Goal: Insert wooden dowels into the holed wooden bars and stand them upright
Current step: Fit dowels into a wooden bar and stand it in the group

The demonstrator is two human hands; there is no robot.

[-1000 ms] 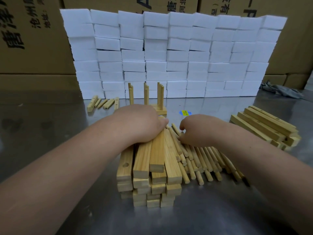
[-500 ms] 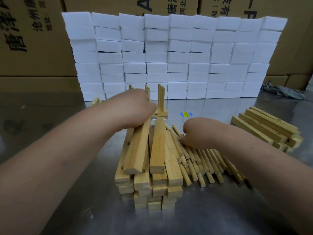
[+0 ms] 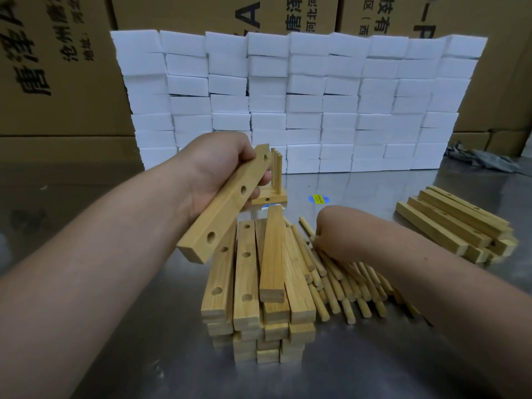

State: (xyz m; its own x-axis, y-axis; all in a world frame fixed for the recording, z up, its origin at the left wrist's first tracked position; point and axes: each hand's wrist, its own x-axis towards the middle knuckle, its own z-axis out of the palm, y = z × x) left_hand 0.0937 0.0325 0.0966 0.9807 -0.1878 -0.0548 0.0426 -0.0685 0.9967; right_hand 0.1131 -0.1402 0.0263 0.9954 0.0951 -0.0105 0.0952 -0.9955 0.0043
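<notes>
The left hand (image 3: 213,171) grips a holed bar (image 3: 227,205), tilted, just above the stack of bars (image 3: 247,283) on the worktop (image 3: 144,355); the right hand (image 3: 339,231) rests on dowels (image 3: 345,286) beside the stack, its fingers hidden; grip unclear.

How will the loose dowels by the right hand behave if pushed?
Likely roll: the dowels are round, loose on the smooth metal table. Probably stiff and light: short, thin wood. Heaped together, so nudging one may shift neighbours.
</notes>
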